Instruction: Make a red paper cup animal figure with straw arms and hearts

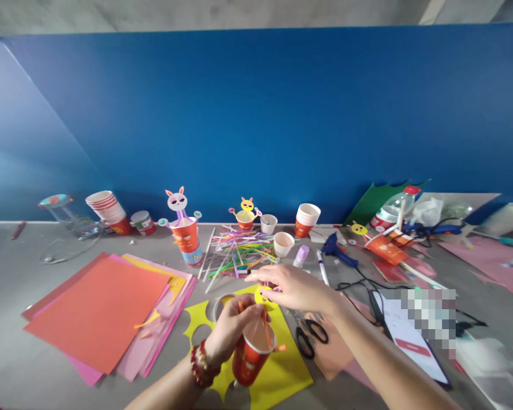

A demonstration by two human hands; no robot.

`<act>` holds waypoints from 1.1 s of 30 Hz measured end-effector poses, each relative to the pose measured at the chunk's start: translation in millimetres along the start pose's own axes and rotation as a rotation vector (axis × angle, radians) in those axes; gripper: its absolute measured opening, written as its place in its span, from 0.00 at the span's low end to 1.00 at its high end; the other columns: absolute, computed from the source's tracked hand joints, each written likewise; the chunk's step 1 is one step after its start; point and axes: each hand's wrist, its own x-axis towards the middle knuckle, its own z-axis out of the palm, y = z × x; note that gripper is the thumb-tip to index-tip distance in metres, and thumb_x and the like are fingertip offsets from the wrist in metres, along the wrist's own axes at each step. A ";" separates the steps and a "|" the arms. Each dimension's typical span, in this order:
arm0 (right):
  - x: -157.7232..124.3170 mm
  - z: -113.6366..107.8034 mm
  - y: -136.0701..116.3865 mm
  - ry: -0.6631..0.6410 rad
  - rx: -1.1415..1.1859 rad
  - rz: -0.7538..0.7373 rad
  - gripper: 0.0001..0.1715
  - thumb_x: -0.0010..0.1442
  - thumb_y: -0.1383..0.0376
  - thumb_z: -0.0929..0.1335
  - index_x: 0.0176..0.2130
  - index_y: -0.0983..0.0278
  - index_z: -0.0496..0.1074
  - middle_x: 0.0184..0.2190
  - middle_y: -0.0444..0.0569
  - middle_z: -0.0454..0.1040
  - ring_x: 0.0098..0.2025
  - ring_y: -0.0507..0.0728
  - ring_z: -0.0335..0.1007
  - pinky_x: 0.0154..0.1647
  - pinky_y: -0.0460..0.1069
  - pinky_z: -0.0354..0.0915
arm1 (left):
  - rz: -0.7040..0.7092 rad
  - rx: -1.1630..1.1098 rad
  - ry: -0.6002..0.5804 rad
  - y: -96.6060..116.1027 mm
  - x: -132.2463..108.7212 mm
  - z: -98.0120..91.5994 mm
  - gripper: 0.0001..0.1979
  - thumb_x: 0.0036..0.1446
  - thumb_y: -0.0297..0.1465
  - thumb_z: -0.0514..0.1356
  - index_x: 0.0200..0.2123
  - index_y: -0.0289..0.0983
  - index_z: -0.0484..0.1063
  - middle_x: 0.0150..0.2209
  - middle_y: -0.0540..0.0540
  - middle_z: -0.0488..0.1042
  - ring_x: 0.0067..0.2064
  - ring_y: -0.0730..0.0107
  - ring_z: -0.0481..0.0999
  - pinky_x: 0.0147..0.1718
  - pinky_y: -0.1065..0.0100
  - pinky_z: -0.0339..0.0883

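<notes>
A red paper cup (251, 360) stands low in the centre, its mouth tilted a little toward me, with orange straws (267, 323) rising from inside and sticking out at the side. My left hand (231, 327), wearing a red bead bracelet (202, 364), is closed at the cup's rim, the thumb along the top; its other fingers are partly hidden. Just above the mouth, my right hand (297, 287) pinches a yellow paper face disc (263, 297) at the top of the straws. Yellow paper (282, 370) with round cut-outs lies beneath the cup.
Coloured paper sheets (98, 319) lie left. Loose straws (239, 250) and finished cup figures (187, 242) stand behind. Black-handled scissors (311, 337), a blue glue gun (340, 250) with its cable, and a phone or tablet (410, 336) lie right. A blue partition (239, 125) closes the back.
</notes>
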 end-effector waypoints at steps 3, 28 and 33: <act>0.0 1.1 0.3 0.007 -0.009 -0.003 0.24 0.63 0.74 0.65 0.56 0.60 0.74 0.53 0.51 0.78 0.49 0.60 0.77 0.46 0.51 0.69 | 0.001 0.019 0.005 -0.9 0.0 -0.5 0.15 0.54 0.39 0.70 0.31 0.31 0.75 0.29 0.44 0.80 0.27 0.72 0.77 0.28 0.72 0.69; -4.4 2.3 4.7 0.031 0.091 0.011 0.25 0.63 0.71 0.67 0.58 0.57 0.72 0.47 0.49 0.80 0.41 0.56 0.76 0.38 0.47 0.67 | -0.085 -0.125 -0.032 -0.9 -2.1 1.0 0.14 0.51 0.37 0.71 0.33 0.34 0.74 0.29 0.45 0.80 0.28 0.69 0.78 0.29 0.71 0.70; -4.1 4.2 5.4 0.024 0.106 0.022 0.27 0.64 0.70 0.67 0.61 0.54 0.69 0.47 0.47 0.79 0.39 0.54 0.75 0.37 0.46 0.67 | -0.046 -0.015 -0.015 -1.2 -2.1 1.3 0.16 0.52 0.40 0.70 0.32 0.32 0.76 0.26 0.45 0.79 0.26 0.71 0.76 0.28 0.72 0.68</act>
